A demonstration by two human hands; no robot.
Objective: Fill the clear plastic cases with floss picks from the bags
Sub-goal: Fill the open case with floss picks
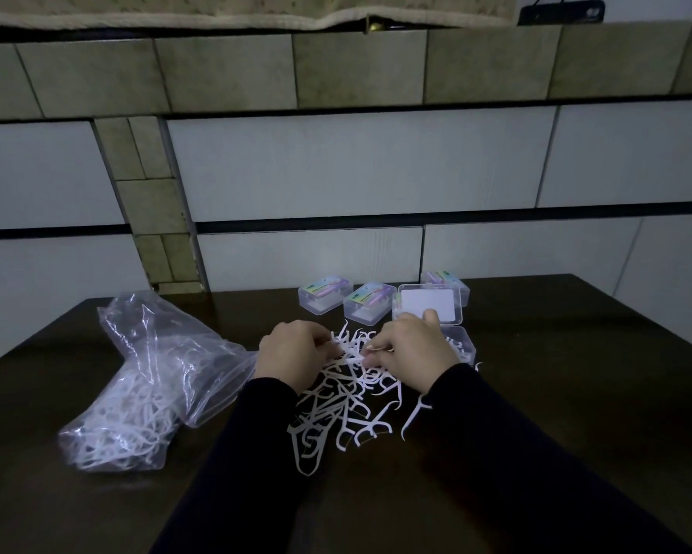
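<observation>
Near the tabletop's left edge, a crumpled clear bag (152, 377) still loaded with picks, mouth turned toward the middle. Risk there: could sag or get nudged by a sleeve and spill more picks toward the edge, out of reach.

At mid-tabletop, a tangled heap of loose floss picks (336, 409), spreading toward the near edge. Hooked ends interlocked, so likely to lift in clumps; a quick pull could drag stragglers along and flick them off the tabletop. A few strays already lying apart at the heap's right side.

Left hand (292, 355): fingers curled down into the far side of the heap, seemingly gathering picks; exact hold hidden under the knuckles. Right hand (412, 353): fingers bent, pinching a pick or a few between thumb and fingertips, just beside the left hand.

Toward the far edge, three closed cases with coloured labels (323, 294), (368, 302), (448, 282). Just right of the right hand, an open case (458, 345) with its lid (427, 303) standing up behind, some picks already inside. Light plastic: apt to slide or tip if bumped by the wrist, and crooked picks could keep the lid from closing.
</observation>
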